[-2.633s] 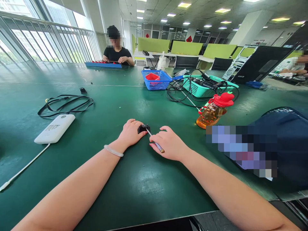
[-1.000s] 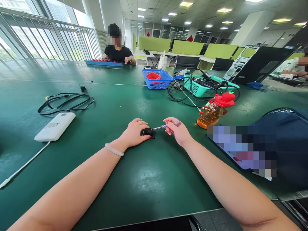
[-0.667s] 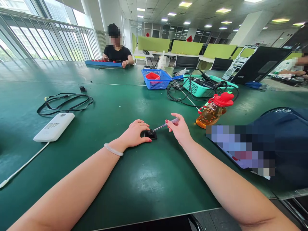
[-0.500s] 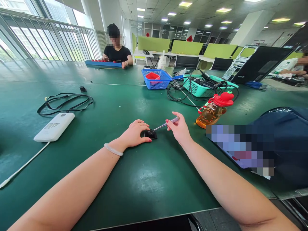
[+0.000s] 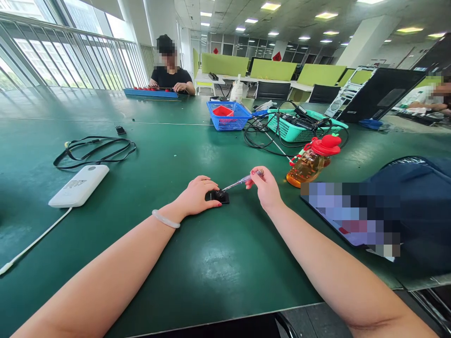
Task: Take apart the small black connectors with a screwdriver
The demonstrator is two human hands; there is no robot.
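Note:
My left hand (image 5: 202, 196) rests on the green table (image 5: 211, 272), thumb and fingers closed around a small flat black part (image 5: 222, 197). Its exact kind is too small to make out, and my fingers cover its left side. In my right hand (image 5: 266, 188) is a screwdriver (image 5: 239, 182) with a clear purplish handle, pinched near the handle's end. The shaft slants down to the left, and its tip meets the top of the black part.
Left of my hands lie a white power bank (image 5: 80, 185) and a coiled black cable (image 5: 95, 151). A red-lidded bottle (image 5: 306, 166), a dark blue bag (image 5: 423, 211), a blue basket (image 5: 230, 123) and a teal basket (image 5: 291, 134) stand to the right and beyond. Across sits a person (image 5: 172, 77).
My right fingers have shifted on the screwdriver's handle, the index finger now curled down at its end. My left hand keeps its hold. The person across has raised one hand from the table.

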